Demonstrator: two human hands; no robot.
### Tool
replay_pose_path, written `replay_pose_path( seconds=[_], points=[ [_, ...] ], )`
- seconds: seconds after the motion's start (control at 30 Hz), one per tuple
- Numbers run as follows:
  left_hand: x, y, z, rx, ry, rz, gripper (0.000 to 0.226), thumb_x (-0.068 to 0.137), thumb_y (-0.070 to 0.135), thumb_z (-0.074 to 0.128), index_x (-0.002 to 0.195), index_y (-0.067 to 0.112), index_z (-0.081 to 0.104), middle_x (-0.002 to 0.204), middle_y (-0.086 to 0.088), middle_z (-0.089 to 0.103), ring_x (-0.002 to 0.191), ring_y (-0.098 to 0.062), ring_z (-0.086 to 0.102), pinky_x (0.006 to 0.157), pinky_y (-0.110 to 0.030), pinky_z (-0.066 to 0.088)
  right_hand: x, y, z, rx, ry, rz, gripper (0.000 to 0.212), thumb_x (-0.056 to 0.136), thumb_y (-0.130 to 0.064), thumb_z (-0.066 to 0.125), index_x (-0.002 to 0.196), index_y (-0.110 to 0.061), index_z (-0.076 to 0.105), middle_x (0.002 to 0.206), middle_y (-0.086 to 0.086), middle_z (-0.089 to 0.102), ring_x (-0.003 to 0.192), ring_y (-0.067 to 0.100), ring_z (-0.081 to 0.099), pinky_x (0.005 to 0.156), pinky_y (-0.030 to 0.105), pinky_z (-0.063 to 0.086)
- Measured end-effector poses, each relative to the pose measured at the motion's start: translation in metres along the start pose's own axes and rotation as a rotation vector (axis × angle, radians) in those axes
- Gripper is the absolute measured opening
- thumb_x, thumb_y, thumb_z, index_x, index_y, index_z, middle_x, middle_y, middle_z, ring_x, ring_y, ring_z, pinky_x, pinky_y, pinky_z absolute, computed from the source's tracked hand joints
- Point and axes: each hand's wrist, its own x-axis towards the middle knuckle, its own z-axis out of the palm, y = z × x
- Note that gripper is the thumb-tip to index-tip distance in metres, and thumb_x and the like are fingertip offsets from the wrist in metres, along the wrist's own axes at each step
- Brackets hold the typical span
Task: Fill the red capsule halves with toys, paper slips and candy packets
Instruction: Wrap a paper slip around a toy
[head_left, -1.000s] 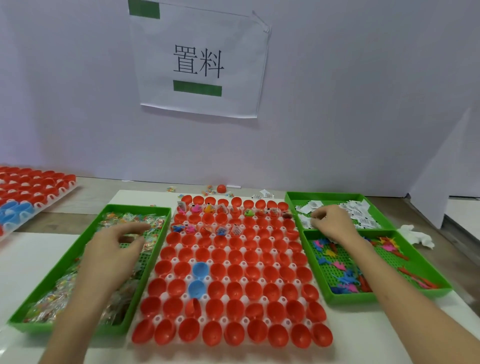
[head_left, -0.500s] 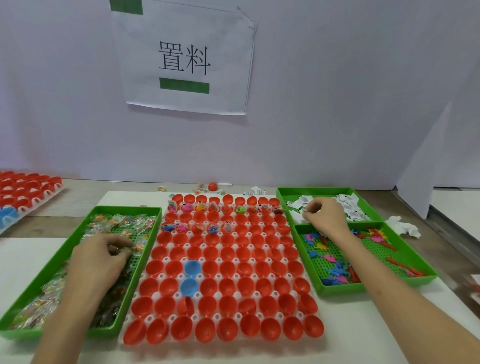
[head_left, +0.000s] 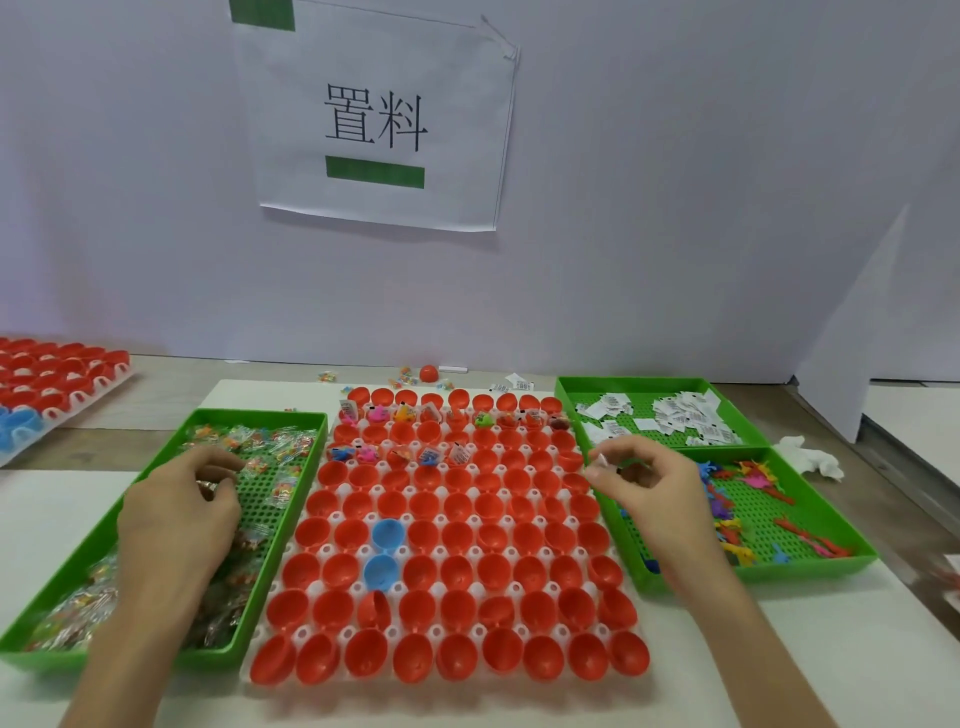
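Since a moment ago the right hand has drawn back out of the slip tray to the right edge of the capsule tray, thumb and forefinger pinched on one white paper slip. The left hand has stayed in the green candy tray left of the capsule tray. Its fingers are now curled down into the candy packets, and the glint between thumb and fingers looks like a packet caught, though blur makes this uncertain.

Most red capsule halves sit empty. Only cups in the far rows of the capsule tray show toys and slips.

Several things could go wrong from here, as I judge it. The slip is light and held by a corner, so a hasty release could let it flutter into a neighbouring cup or one already served. The crinkly packets may cling, so two could come up together. Two blue halves sit left of centre in the capsule tray and could take a filling meant for red. One red half in a near row stands tilted on edge, and a forearm passing low over that row could knock it over.
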Motion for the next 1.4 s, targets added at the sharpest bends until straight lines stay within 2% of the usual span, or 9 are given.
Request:
replay_pose_path(
  seconds=[0.13, 0.27, 0.33, 0.43, 0.5, 0.7, 0.77, 1.07, 1.4],
  points=[
    [-0.002, 0.004, -0.002, -0.067, 0.079, 0.018, 0.022, 0.09, 0.001, 0.062, 0.095, 0.02, 0.072, 0.085, -0.004, 0.072, 0.061, -0.014, 0.06, 0.061, -0.032, 0.05, -0.017, 0.0, 0.016, 0.002, -0.015, -0.01, 0.025, 0.076, 0.0, 0.081, 0.074, -0.024, 0.072, 0.08, -0.007, 0.072, 0.075, 0.016, 0.066, 0.071, 0.029, 0.056],
    [-0.007, 0.012, -0.007, -0.17, 0.146, 0.132, 0.018, 0.093, 0.004, 0.062, 0.1, 0.018, 0.071, 0.087, -0.002, 0.069, 0.068, -0.002, 0.061, 0.062, -0.003, 0.045, -0.027, -0.005, 0.022, -0.024, -0.094, -0.073, 0.028, 0.074, -0.004, 0.084, 0.071, -0.03, 0.074, 0.074, -0.01, 0.072, 0.068, 0.004, 0.064, 0.064, 0.013, 0.048],
    [-0.013, 0.024, -0.01, -0.232, 0.185, 0.182, 0.016, 0.094, 0.006, 0.063, 0.099, 0.019, 0.07, 0.085, 0.0, 0.068, 0.076, 0.009, 0.061, 0.063, -0.001, 0.044, -0.03, -0.006, 0.025, -0.057, -0.11, -0.059, 0.025, 0.073, -0.006, 0.086, 0.07, -0.029, 0.075, 0.074, -0.01, 0.072, 0.069, 0.006, 0.064, 0.065, 0.015, 0.048],
    [-0.028, 0.049, -0.014, -0.356, 0.193, 0.242, 0.018, 0.093, 0.01, 0.063, 0.098, 0.026, 0.068, 0.087, 0.007, 0.069, 0.08, 0.004, 0.063, 0.065, -0.003, 0.046, -0.033, -0.009, 0.027, -0.074, -0.128, -0.043, 0.023, 0.071, -0.009, 0.087, 0.068, -0.028, 0.075, 0.071, -0.009, 0.072, 0.063, 0.005, 0.06, 0.061, 0.016, 0.046],
    [-0.043, 0.067, -0.014, -0.455, 0.121, 0.266, 0.022, 0.091, 0.007, 0.065, 0.094, 0.029, 0.066, 0.086, 0.015, 0.07, 0.079, 0.001, 0.066, 0.068, -0.004, 0.049, -0.036, -0.012, 0.029, -0.067, -0.146, -0.035, 0.022, 0.07, -0.011, 0.088, 0.068, -0.028, 0.075, 0.07, -0.009, 0.071, 0.06, 0.003, 0.058, 0.059, 0.015, 0.045],
    [-0.091, 0.106, 0.013, -0.778, -0.271, 0.161, 0.023, 0.088, -0.004, 0.068, 0.089, 0.02, 0.071, 0.086, 0.002, 0.075, 0.074, -0.013, 0.073, 0.067, -0.016, 0.057, -0.045, -0.017, 0.037, -0.072, -0.237, -0.024, 0.02, 0.071, -0.013, 0.087, 0.07, -0.03, 0.076, 0.074, -0.009, 0.073, 0.075, 0.009, 0.069, 0.07, 0.028, 0.057],
    [-0.098, 0.111, 0.019, -0.814, -0.335, 0.162, 0.021, 0.087, -0.003, 0.07, 0.09, 0.017, 0.071, 0.088, 0.002, 0.074, 0.075, -0.015, 0.073, 0.067, -0.016, 0.057, -0.047, -0.019, 0.038, -0.024, -0.285, -0.021, 0.023, 0.07, -0.01, 0.087, 0.07, -0.031, 0.077, 0.072, -0.01, 0.073, 0.072, 0.005, 0.069, 0.066, 0.02, 0.053],
    [-0.11, 0.108, 0.025, -0.827, -0.441, 0.167, 0.033, 0.084, -0.002, 0.074, 0.087, 0.031, 0.072, 0.089, -0.001, 0.075, 0.079, -0.018, 0.074, 0.07, -0.022, 0.059, -0.049, -0.032, 0.031, 0.195, -0.402, 0.003, 0.02, 0.069, -0.01, 0.091, 0.071, -0.013, 0.071, 0.063, 0.004, 0.069, 0.055, 0.015, 0.067, 0.055, 0.022, 0.052],
    [-0.123, 0.118, 0.015, -0.931, -0.587, 0.185, 0.009, 0.076, 0.021, 0.073, 0.084, 0.025, 0.074, 0.089, -0.004, 0.074, 0.082, -0.016, 0.072, 0.067, -0.018, 0.056, -0.054, -0.029, 0.035, 0.085, -0.419, -0.005, 0.028, 0.067, -0.022, 0.087, 0.064, -0.02, 0.06, 0.061, 0.009, 0.068, 0.05, 0.017, 0.064, 0.051, 0.031, 0.054]
  ],
)
